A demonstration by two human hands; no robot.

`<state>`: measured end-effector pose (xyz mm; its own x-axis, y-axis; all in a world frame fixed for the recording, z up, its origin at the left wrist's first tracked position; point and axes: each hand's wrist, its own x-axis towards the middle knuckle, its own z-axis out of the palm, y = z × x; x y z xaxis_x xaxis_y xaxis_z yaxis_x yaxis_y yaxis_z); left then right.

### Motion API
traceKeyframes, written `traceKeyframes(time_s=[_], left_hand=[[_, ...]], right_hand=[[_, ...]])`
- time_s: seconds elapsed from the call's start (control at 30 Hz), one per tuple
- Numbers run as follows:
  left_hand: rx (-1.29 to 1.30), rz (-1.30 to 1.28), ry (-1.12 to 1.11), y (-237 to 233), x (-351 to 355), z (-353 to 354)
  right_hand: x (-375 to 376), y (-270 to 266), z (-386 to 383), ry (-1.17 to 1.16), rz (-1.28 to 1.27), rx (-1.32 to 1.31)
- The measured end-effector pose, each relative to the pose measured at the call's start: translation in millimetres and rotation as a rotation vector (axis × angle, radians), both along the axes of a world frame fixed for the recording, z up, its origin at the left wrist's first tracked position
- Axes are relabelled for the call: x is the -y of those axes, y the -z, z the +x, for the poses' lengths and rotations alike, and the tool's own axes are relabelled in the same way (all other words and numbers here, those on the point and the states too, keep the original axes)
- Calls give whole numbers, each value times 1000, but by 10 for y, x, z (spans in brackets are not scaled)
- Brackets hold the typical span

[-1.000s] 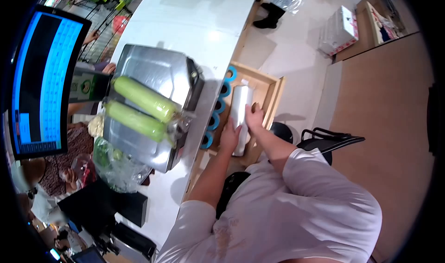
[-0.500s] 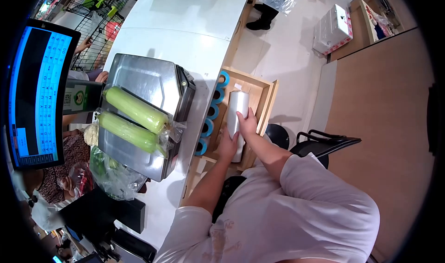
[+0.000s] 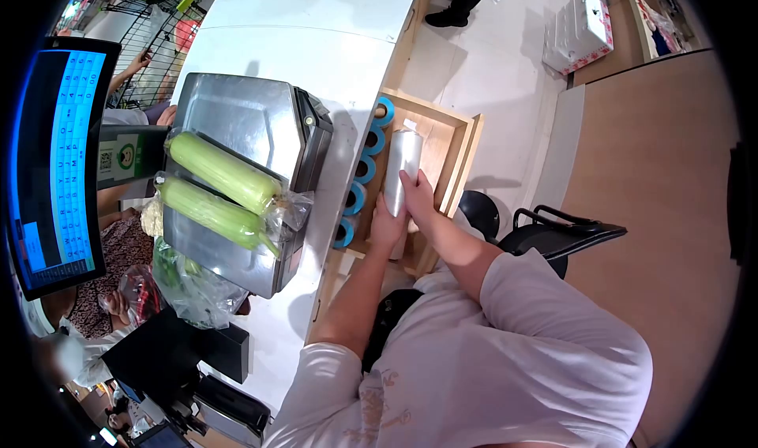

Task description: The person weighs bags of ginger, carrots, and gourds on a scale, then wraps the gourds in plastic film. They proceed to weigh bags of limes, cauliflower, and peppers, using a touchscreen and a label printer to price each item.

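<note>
Both my hands are down in a wooden tray (image 3: 462, 144) below the counter edge, on a roll of clear plastic bags (image 3: 401, 164). My right hand (image 3: 417, 198) grips the roll's middle from the right side. My left hand (image 3: 387, 229) holds its near end. A row of blue tape rolls (image 3: 365, 172) stands along the tray's left side, close to the roll. On the steel scale (image 3: 237, 124) lie two long green gourds (image 3: 213, 187) wrapped in a clear bag.
A blue touchscreen (image 3: 59, 156) stands at the left. A bag of greens (image 3: 185, 278) lies by the scale's near corner. Other people stand beyond the white counter (image 3: 316, 53). A black chair (image 3: 553, 239) sits at my right, a white box (image 3: 580, 29) on the floor.
My right hand has slid a little down the roll toward me, and my left hand stays on its near end. The view has shifted slightly; the gourds have not moved on the scale.
</note>
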<state>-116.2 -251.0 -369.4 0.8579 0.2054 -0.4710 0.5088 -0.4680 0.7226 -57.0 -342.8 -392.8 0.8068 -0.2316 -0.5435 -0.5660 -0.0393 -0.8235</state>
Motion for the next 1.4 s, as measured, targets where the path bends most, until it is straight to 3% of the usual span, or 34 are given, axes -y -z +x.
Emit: traceKeyframes(time_s=[0.03,0.07,0.17,0.2,0.3,0.43,0.47,0.57,0.67,0.77,0.83,0.87,0.97,1.03,1.07,1.1,1.17,1.23,1.33,1.4], left_hand=[[-12,-37,33,-29,-18,9],[-23,-74,69,-60,-34,18],[2,-320,56,-330,-120,57],[18,-424,31,-453,-163,59],[4,-694,42,-1000,-362,165],[-243,-1306,35,-1192,-664,166],[-341,-1431,-30,-1113,-673,109],[-235,-1444,18,-1336,-567,201],[124,-1217,-8,-1666,-246,347],[-417,-1079,-199,-1013,-174,307],[-375,-1071,-178,-827,-111,394],[-419,-1026,-168,-853,-79,417],[-399,-1115,-298,-547,-115,418],[-54,-1181,-177,-387,-192,541],[-201,-1071,-136,-335,-199,626],[-186,-912,-9,-379,-156,616],[-140,-586,249,-446,-70,594],[-22,-375,283,-351,37,637],[156,99,288,-164,279,396],[126,310,278,-176,417,343]], right_hand=[[2,9,0,-20,-83,27],[9,8,-38,83,42,123],[163,-386,20,18,-220,-58],[313,-603,59,-99,7,8],[317,-1260,48,37,566,199],[458,-1859,138,-30,1232,-60],[422,-2242,209,-44,1144,-133],[500,-2389,247,24,813,-158],[721,-2396,155,123,708,-80],[778,-2521,-63,128,557,-10],[844,-2678,-168,26,501,53],[842,-2797,-183,16,295,150],[1230,-2532,-177,-162,165,588],[1229,-2894,-130,-86,488,519],[1443,-2748,0,-220,842,472],[1643,-2603,106,-340,1194,407],[1544,-2980,143,-239,476,8],[1536,-3068,201,-398,-178,-119],[1633,-2809,30,-879,-927,-157],[1641,-2688,11,-1086,-832,-380]])
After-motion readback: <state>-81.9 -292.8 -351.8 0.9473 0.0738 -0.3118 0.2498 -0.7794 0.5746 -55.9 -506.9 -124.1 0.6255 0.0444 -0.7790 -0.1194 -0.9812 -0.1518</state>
